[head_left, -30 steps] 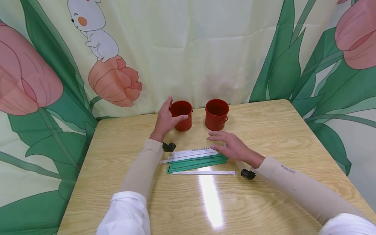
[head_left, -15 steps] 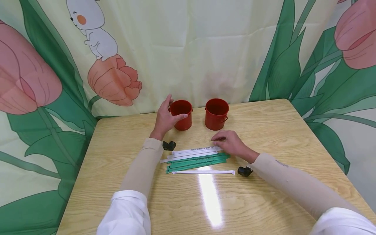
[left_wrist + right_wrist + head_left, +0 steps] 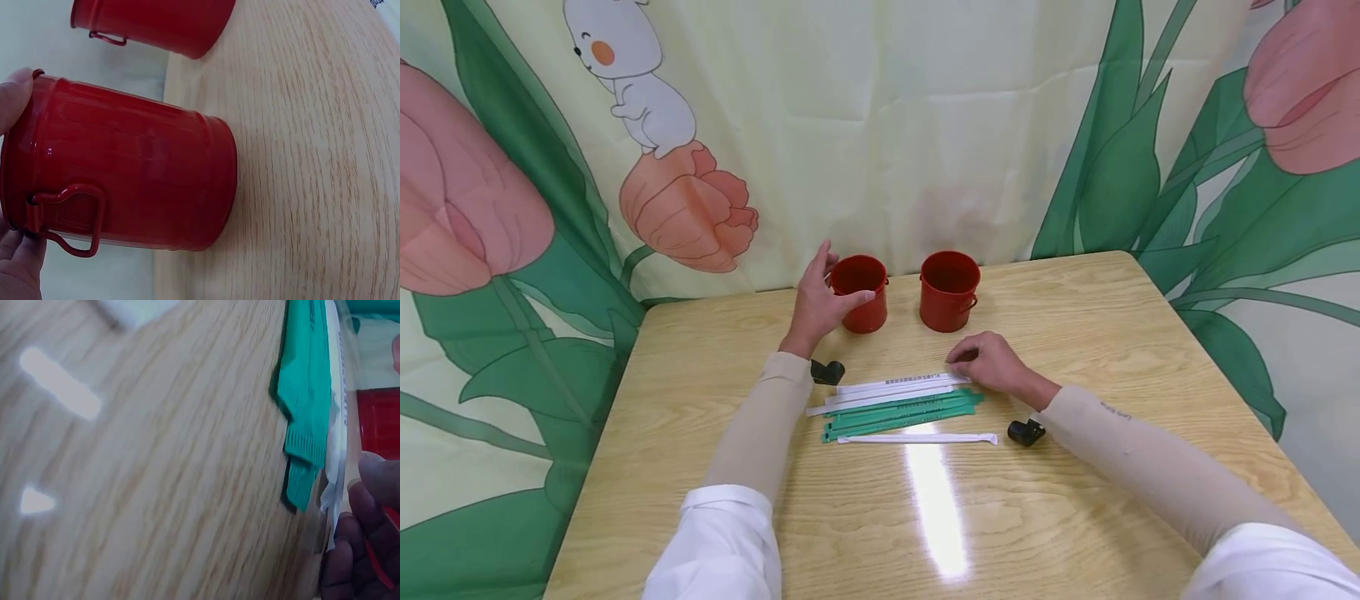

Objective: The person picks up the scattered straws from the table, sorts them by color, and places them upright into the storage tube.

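Observation:
My left hand (image 3: 822, 302) holds the left red bucket (image 3: 865, 312) at its rim, thumb on the near side and fingers on the far left. In the left wrist view, that bucket stands upright on the table with its small wire handle hanging down. My right hand (image 3: 992, 363) has its fingers curled at the right end of the topmost white wrapped straw (image 3: 895, 384). In the right wrist view, thumb and fingers (image 3: 375, 519) meet by this white wrapper's end (image 3: 334, 506). Below it lie several green wrapped straws (image 3: 898, 415).
A second red bucket (image 3: 947, 300) stands to the right of the held one. A single white wrapped straw (image 3: 917, 438) lies in front of the pile. Black wrist cameras (image 3: 1026, 432) sit under both wrists. A printed curtain hangs behind the wooden table (image 3: 700, 333).
My right hand has come from spread fingers over the pile to curled fingers at the white straw's right end. My left hand stays on the left bucket; the view has shifted slightly.

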`<state>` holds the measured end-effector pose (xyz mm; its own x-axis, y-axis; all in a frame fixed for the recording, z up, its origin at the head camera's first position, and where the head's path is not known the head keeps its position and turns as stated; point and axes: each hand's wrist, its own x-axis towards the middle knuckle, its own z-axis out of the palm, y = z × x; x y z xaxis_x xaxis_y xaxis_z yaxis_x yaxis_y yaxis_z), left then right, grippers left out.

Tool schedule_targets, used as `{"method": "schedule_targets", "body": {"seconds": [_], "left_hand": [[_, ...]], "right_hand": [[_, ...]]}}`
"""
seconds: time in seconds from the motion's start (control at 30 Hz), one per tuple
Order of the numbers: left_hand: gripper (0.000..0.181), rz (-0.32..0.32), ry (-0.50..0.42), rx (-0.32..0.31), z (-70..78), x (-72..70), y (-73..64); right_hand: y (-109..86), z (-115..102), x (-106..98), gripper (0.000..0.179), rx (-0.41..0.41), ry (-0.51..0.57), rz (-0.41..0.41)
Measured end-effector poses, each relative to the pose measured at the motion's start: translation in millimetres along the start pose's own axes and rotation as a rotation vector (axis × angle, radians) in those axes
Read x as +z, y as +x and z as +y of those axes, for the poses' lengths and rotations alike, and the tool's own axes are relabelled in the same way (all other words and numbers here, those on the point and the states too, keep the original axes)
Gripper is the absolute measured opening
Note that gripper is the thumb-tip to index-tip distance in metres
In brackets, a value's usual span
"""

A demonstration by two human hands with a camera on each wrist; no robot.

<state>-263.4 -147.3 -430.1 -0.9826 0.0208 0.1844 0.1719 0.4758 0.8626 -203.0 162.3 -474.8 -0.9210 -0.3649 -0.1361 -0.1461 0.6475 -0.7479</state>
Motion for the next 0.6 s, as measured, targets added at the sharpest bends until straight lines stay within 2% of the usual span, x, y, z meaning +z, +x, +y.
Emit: {"method": "schedule_targets", "body": {"seconds": [0.27, 0.6], "left_hand": [[0.108, 0.017, -0.038, -0.036, -0.3, -0.2, -2.7], [0.108, 0.022, -0.126, -0.087, 3.6, 2.2, -4.2]], "right_hand": [[2.3, 4.9, 4.2, 0.01, 0.011, 0.018, -0.062], [4.0, 2.9, 2.3, 0.009, 0.0, 0.003, -0.084]]}}
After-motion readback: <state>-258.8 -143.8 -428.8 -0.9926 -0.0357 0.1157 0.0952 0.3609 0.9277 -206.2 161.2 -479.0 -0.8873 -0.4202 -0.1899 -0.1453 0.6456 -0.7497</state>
